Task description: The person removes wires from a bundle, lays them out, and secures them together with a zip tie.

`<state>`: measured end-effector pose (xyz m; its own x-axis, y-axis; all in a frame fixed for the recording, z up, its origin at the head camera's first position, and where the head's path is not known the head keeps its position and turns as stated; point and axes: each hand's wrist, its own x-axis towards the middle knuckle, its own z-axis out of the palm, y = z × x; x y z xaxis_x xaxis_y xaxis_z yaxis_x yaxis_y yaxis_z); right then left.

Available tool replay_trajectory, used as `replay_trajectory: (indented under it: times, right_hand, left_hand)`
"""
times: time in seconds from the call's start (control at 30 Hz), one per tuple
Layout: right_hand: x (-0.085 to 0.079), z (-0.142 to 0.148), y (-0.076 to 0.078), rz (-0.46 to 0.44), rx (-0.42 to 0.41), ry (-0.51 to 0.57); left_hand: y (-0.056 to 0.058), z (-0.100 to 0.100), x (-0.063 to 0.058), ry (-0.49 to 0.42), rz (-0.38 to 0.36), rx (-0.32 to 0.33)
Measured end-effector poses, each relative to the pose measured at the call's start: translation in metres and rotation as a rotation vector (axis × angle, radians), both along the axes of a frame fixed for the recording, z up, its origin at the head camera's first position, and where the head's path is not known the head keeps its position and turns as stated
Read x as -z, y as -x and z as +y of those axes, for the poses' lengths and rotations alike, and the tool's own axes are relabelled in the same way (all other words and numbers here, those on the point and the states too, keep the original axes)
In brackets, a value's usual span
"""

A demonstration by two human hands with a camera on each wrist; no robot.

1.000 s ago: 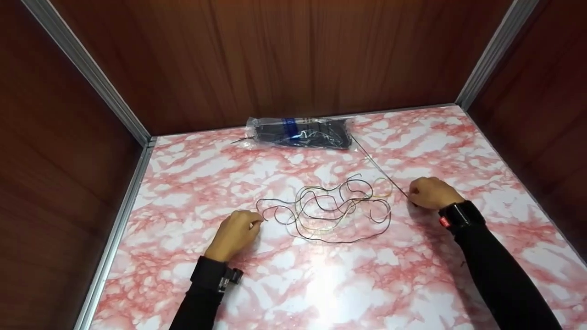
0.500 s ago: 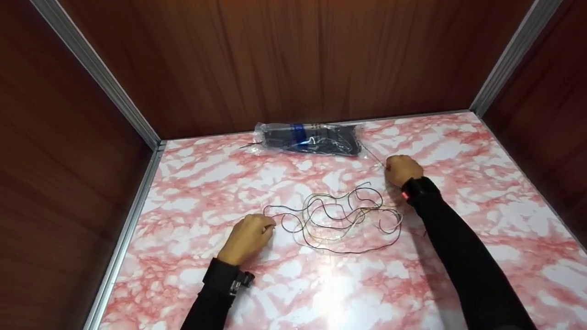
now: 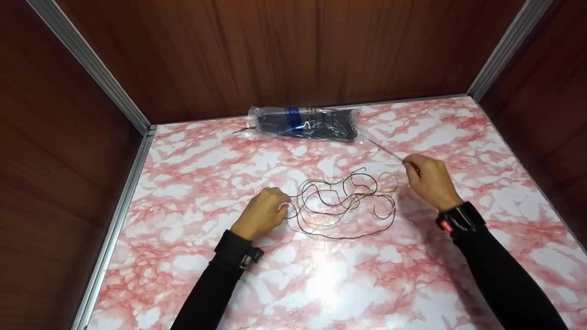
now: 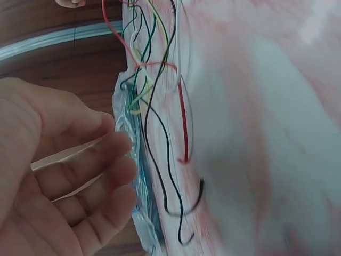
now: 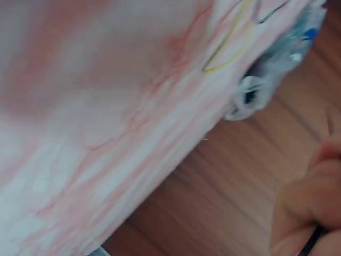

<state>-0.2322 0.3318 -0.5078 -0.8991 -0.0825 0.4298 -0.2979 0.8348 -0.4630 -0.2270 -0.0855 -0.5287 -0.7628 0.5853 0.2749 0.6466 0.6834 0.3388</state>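
My right hand (image 3: 431, 181) pinches a thin black cable tie (image 3: 386, 150) whose far part slants toward the plastic bag (image 3: 305, 124) at the back wall. In the right wrist view, a black strip shows at the lower edge of the curled fingers (image 5: 306, 205). Several thin wires (image 3: 348, 237), black, red, green, yellow and white, lie in loose tangled loops between the hands. My left hand (image 3: 262, 213) is at their left end, overlapping it in the head view. The left wrist view shows its fingers (image 4: 114, 213) loosely bent, thumb apart, nothing between them.
The bag is clear plastic with a blue label and dark strips inside; a black end (image 3: 243, 130) sticks out at its left. Brown wood panels (image 3: 284, 55) with metal edge strips (image 3: 114, 96) enclose the red-and-white marbled table (image 3: 293, 288) at the back and sides.
My left hand has moved right and forward to the wires. My right hand went forward toward the bag, then drew back to the right, still holding the cable tie.
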Motion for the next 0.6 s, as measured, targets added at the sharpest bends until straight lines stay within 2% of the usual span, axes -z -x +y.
replay_trajectory:
  times: [0.1,0.2,0.27,0.33,0.47,0.6]
  right_hand:
    - [-0.007,-0.001,-0.025,-0.103,-0.177,0.018]
    - [-0.01,-0.005,-0.047,-0.247,-0.353,0.062]
    - [-0.009,-0.007,-0.057,-0.312,-0.431,0.082]
    - [-0.007,-0.01,-0.064,-0.35,-0.484,0.098]
    - [-0.002,-0.014,-0.071,-0.385,-0.564,0.089]
    - [0.003,-0.019,-0.073,-0.44,-0.627,0.047]
  left_hand:
    - [0.002,0.014,-0.002,0.077,-0.002,0.065]
    - [0.003,0.029,-0.002,0.207,-0.04,0.148]
    - [0.004,0.04,-0.001,0.287,-0.066,0.2]
    - [0.008,0.049,0.001,0.359,-0.059,0.234]
    - [0.016,0.06,0.007,0.462,-0.031,0.218]
    - [0.022,0.061,0.011,0.496,-0.003,0.166]
